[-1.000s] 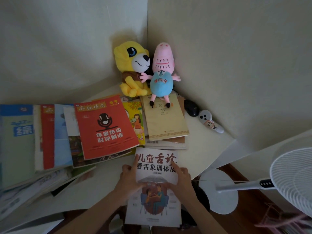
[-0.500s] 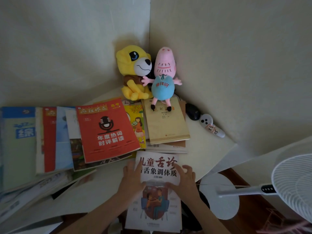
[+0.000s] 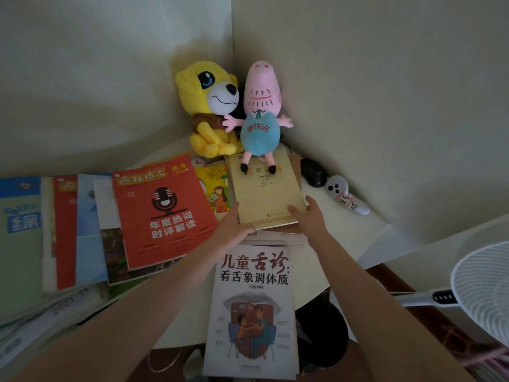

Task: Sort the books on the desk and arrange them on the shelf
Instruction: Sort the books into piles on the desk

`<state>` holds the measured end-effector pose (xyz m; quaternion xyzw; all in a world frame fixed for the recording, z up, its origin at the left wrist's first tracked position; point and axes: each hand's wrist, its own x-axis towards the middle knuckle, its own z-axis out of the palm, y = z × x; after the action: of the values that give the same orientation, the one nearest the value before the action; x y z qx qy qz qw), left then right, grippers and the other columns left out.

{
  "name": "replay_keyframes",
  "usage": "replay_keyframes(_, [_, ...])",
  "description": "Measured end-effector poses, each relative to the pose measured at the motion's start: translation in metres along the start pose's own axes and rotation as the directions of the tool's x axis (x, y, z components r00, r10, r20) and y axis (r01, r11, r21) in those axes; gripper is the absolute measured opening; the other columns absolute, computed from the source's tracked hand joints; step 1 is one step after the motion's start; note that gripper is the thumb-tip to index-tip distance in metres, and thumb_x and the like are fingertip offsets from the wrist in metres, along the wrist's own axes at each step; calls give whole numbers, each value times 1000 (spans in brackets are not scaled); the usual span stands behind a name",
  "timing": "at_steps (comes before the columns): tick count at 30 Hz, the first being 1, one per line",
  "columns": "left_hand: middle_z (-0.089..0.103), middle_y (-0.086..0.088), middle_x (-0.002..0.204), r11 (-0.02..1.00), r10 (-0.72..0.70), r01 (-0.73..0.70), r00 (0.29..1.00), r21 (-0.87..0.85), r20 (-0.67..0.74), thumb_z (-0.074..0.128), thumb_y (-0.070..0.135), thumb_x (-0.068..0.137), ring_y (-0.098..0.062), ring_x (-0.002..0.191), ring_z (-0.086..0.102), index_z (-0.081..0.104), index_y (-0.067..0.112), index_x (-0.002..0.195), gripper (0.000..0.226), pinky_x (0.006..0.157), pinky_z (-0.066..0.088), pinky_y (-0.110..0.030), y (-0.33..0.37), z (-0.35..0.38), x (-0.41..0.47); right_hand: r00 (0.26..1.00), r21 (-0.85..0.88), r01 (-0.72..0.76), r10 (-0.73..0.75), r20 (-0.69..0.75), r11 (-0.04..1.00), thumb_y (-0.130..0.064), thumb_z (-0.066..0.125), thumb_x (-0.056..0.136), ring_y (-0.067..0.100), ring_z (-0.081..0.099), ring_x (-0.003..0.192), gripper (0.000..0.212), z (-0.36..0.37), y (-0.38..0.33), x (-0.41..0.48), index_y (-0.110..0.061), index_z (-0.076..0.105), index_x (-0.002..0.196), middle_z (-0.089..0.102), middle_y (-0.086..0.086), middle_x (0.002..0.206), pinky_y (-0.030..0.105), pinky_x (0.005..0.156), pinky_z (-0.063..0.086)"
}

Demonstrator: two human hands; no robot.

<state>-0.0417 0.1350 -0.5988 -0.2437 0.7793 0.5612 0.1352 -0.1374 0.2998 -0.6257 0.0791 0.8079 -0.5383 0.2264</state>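
A tan book (image 3: 264, 194) tops a small stack at the back of the white desk (image 3: 341, 238). My left hand (image 3: 232, 230) holds its near left corner, and my right hand (image 3: 308, 216) holds its near right corner with the thumb on the cover. A pink pig plush (image 3: 261, 125) rests its feet on the book's far end. A white book with a red and black title (image 3: 253, 301) lies free between my forearms, overhanging the desk's front edge. A red book with a microphone (image 3: 162, 213) lies left of the stack on several overlapping books (image 3: 68, 230).
A yellow plush dog (image 3: 206, 106) sits in the wall corner beside the pig. A black mouse (image 3: 314, 172) and a white remote (image 3: 347, 198) lie right of the stack. A white fan (image 3: 484, 288) stands at the lower right beyond the desk edge.
Both hands let go of the white book and moved forward to the near corners of the tan book. The white book stays at the desk's front edge.
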Motion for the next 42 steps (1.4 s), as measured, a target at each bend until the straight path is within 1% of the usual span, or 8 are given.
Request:
replay_keyframes(6, [38,-6,148,997,-79,80,996,13,-40,64,10,88,-5,84,51,15,18,152,80,61,38,-15,3,4,13,1000,1,15,-15,28,1000,-13,65,90,31,48,126,74,-5,4,15,-15,24,152,41,16,146,40,102,43])
replay_keyframes(9, [36,-7,149,991,-136,136,990,-5,-33,64,11,88,-21,123,46,16,16,152,80,80,40,-18,5,4,21,1000,0,4,-4,-14,1000,-7,61,91,29,53,117,66,-7,5,21,-15,31,149,47,18,139,36,95,48])
replay_keyframes(17, [42,0,146,970,-139,135,990,-202,-5,78,6,72,-22,131,42,13,29,152,105,108,38,-44,-3,-1,28,996,-19,85,-85,14,996,3,59,88,25,58,93,63,-14,6,27,-23,39,142,53,24,121,23,57,46])
replay_keyframes(24, [34,4,151,979,-118,119,993,-166,15,89,35,50,-24,135,36,7,47,148,129,110,33,-52,-7,10,19,980,-63,80,-67,188,995,-5,65,87,26,54,101,79,-38,30,4,-43,28,146,42,17,124,20,65,49])
replay_keyframes(28, [27,-6,148,991,-123,124,992,-44,5,84,22,68,-27,132,35,11,42,149,111,109,31,-45,-7,15,7,968,-7,23,-20,248,1000,-3,69,84,34,54,108,83,-46,48,-15,-46,31,143,40,18,125,42,91,53])
replay_keyframes(32, [23,2,140,991,-33,27,999,133,43,70,28,85,-17,115,41,-2,41,150,98,93,37,-28,-11,19,-3,957,53,-6,-9,291,999,0,70,83,29,55,104,88,-50,52,-32,-44,27,145,40,13,124,35,82,55])
replay_keyframes(36, [34,6,151,998,25,-22,998,-55,50,51,13,95,-12,113,49,1,38,151,79,86,48,-28,-11,15,-7,953,145,-65,18,301,987,2,72,78,27,56,105,98,-61,55,-48,-43,20,148,43,11,123,44,91,52])
replay_keyframes(42, [43,3,141,979,-87,105,990,-175,107,67,12,87,-21,116,53,-8,27,151,100,90,49,-32,-19,10,-35,920,96,-144,97,380,985,-10,86,67,30,61,103,110,-62,62,-88,-43,14,144,43,12,121,36,79,57])
